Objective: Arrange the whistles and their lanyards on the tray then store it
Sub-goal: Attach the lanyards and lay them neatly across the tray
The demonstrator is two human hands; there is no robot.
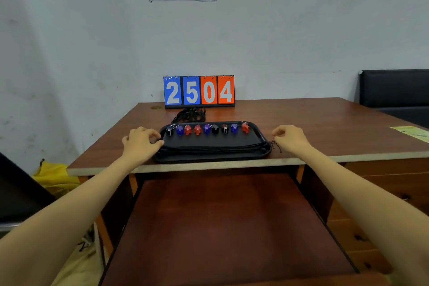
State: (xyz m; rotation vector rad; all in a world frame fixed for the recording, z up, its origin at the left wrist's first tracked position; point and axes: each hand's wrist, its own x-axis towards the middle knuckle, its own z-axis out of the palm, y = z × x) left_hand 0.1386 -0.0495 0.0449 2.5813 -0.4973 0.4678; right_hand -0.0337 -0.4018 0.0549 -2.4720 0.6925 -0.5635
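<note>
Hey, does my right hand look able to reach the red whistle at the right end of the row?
Probably yes. The right hand is just beside the tray on its right side, and the red whistle lies uncovered at that end, with nothing between them.

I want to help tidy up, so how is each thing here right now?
Tray, flat on the desk near its front edge.
Whistles, in a row along the tray's back.
Lanyards, stretched across the tray's front; a bunch behind it.
Shelf, pulled out under the desk.
Scoreboard, upright, showing 25 04.
Left hand, fingers curled at the tray's left rim; grip unclear.
Right hand, fingers curled by the tray's right corner; grip unclear.
</note>
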